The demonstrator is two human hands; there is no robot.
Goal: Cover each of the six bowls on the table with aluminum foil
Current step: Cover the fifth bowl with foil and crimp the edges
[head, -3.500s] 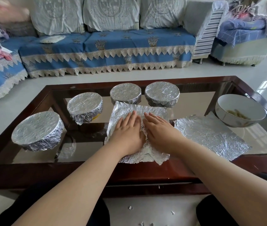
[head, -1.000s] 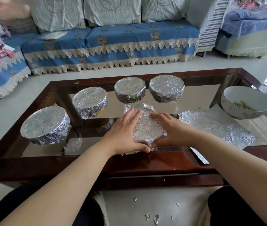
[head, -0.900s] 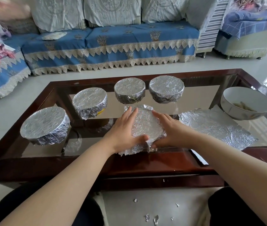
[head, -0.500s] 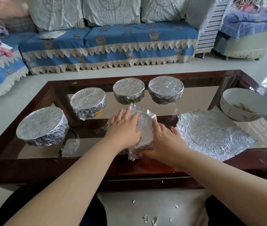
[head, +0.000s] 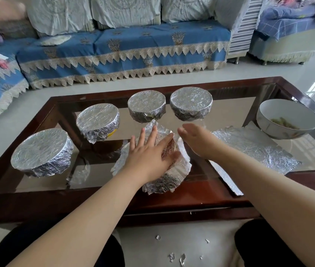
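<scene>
Behind everything runs a blue sofa [head: 125,49]; nearer, a glass-topped table [head: 37,201] carries four foil-covered bowls [head: 42,151] in an arc, a flat foil sheet [head: 256,151] and an uncovered white bowl [head: 287,120] far right. At the near edge, the left hand [head: 149,153] presses spread fingers on the half-wrapped bowl [head: 168,176]; the right hand [head: 199,139] hovers beside it, fingers straight.

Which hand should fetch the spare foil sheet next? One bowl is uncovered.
Right. The right hand is free beside the foil sheet; the left hand presses foil on the fifth bowl.
</scene>
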